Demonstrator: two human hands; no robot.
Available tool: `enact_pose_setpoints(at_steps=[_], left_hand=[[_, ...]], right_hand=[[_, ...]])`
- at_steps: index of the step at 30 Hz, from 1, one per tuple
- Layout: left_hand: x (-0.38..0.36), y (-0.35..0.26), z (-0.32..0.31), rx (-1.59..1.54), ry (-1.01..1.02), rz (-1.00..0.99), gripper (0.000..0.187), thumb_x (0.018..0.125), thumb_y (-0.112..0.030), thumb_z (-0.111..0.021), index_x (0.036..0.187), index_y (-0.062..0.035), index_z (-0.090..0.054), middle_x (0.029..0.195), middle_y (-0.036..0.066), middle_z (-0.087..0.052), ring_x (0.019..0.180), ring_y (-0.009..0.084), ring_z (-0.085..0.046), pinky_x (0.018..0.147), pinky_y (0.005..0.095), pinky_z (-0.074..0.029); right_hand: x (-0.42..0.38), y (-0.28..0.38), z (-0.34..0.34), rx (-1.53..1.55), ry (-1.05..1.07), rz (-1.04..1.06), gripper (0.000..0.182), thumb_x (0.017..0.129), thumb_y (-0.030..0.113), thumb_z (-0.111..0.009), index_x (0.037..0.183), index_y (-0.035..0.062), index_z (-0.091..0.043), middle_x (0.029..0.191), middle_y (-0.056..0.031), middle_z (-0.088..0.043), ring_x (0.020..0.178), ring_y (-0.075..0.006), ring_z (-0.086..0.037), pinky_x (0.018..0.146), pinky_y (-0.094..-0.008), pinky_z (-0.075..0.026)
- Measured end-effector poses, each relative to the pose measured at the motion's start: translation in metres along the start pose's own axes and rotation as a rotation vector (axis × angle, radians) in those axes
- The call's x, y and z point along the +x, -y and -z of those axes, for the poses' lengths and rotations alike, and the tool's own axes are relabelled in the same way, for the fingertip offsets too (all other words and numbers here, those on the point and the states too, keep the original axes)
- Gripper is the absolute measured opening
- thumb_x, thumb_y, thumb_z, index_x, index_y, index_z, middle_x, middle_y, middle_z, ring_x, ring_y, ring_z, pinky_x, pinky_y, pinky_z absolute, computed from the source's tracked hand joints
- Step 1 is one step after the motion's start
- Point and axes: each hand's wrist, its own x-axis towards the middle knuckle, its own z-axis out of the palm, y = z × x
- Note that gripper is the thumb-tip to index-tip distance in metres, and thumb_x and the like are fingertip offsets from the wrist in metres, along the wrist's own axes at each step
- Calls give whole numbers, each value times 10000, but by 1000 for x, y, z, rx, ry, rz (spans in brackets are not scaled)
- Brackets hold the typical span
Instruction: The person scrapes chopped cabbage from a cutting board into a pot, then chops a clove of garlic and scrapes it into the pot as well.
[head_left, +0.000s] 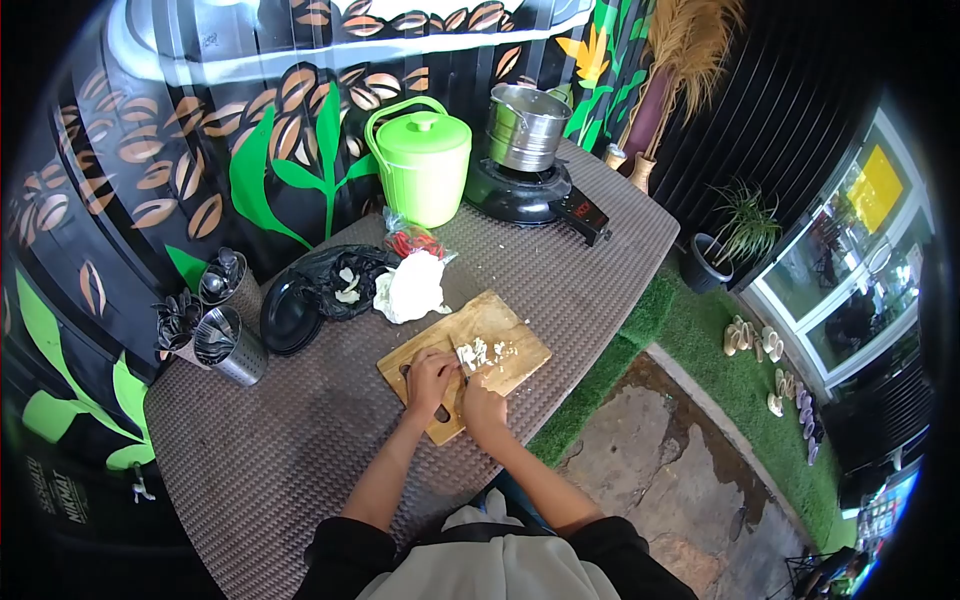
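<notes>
A wooden cutting board (515, 350) lies on the brown woven-pattern table. White chopped pieces (480, 353) are spread over its middle. My right hand (484, 405) is closed at the near side of the pieces, around what looks like a knife handle, with a thin blade between the hands. On the board's left part, by its handle cutouts, my left hand (432, 380) has its fingers bent and pressed together beside the blade. Whatever is under those fingers is hidden. A white crumpled cloth or bag (412, 288) sits just beyond the board.
Behind are a black plastic bag (345, 285) with pale scraps, a black plate (290, 312), a green lidded bucket (424, 165) and a steel pot (525, 130) on a black stove (515, 192). Metal cutlery holders (232, 350) stand left. The table's edge curves at right.
</notes>
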Motion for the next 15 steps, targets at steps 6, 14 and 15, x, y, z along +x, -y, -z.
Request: enact_pose_setpoints(at_steps=[6,14,15], left_hand=[[1,6,-2,17,-2,-56,98,770,-50,-656,844,-9,-705,877,107,-674,898,258,-596,799,358,-475],[1,1,2,2,-2,-10,83,763,-45,-645,815,1,-692,864,117,-669,898,263,-598,796,362,-474],[1,2,2,3,-7,-19,80,765,-44,-645,812,3,-690,865,116,-667,895,264,-597,793,363,-474]], right_hand=[[27,-12,4,-49,56,195,307,806,153,-589,1021,-32,-471,807,-195,-651,782,-353,-667,641,-421,-541],[-9,-5,5,65,70,66,315,802,151,-595,1007,-50,-464,782,-215,-641,762,-359,-665,676,-435,-533],[-10,-4,0,61,45,67,312,815,166,-585,1005,-50,-463,782,-225,-640,761,-360,-665,677,-440,-532]])
